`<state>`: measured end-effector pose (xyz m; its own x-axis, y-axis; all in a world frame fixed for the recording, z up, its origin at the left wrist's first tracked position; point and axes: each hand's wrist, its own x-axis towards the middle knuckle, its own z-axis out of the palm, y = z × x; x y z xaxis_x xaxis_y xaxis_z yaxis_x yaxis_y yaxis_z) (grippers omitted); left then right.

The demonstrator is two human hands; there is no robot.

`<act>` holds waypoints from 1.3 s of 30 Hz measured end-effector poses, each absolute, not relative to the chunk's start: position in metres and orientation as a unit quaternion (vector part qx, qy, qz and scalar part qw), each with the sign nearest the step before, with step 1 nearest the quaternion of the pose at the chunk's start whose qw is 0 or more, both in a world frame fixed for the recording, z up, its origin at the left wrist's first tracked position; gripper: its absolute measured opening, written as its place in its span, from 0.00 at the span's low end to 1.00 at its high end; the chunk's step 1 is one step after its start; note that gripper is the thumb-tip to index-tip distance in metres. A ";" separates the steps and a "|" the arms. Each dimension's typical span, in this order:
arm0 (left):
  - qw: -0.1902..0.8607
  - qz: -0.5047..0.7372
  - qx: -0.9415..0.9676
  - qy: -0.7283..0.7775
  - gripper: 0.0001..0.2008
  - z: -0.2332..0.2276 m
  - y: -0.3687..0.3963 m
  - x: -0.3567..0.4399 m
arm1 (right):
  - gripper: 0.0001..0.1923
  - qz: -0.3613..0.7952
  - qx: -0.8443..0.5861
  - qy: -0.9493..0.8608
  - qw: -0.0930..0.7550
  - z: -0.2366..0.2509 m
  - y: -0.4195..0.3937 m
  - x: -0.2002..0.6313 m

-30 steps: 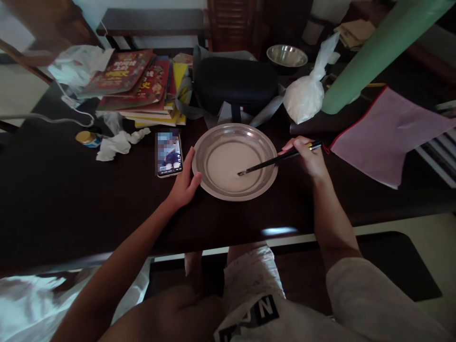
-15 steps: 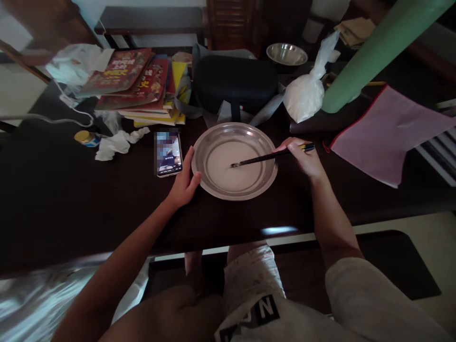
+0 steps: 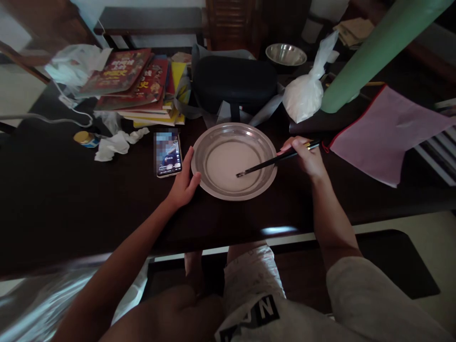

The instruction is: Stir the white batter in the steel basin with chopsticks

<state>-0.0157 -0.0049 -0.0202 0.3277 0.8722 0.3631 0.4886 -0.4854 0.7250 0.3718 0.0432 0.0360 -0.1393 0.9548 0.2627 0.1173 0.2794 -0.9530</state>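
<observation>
The chopsticks (image 3: 274, 161) tips have swung back right in the plate (image 3: 213, 137), pinched by right-hand fingers (image 3: 290, 145).

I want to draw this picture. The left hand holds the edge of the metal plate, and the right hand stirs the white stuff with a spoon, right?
Not quite. The right hand holds dark chopsticks, not a spoon; the head view shows their tips in the white stuff. The left hand does hold the edge of the metal plate.
</observation>
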 end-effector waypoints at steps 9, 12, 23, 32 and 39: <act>0.260 0.394 0.765 0.437 0.38 -0.020 -0.006 -0.014 | 0.20 0.403 -0.442 -0.621 0.506 0.036 0.044 0.372; 0.259 0.391 0.766 0.440 0.38 -0.020 -0.006 -0.014 | 0.20 0.413 -0.422 -0.649 0.480 0.035 0.044 0.370; 0.270 0.395 0.760 0.440 0.39 -0.020 -0.006 -0.013 | 0.19 0.414 -0.414 -0.659 0.472 0.034 0.044 0.371; 0.261 0.387 0.768 0.438 0.38 -0.020 -0.005 -0.015 | 0.19 0.424 -0.414 -0.645 0.482 0.034 0.044 0.371; 0.262 0.388 0.766 0.440 0.38 -0.020 -0.005 -0.014 | 0.16 0.422 -0.422 -0.614 0.517 0.035 0.044 0.372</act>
<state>-0.0142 -0.0055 -0.0196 0.3112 0.8775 0.3648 0.4713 -0.4759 0.7426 0.3724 0.0440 0.0346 -0.1090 0.9539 0.2798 0.0813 0.2891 -0.9538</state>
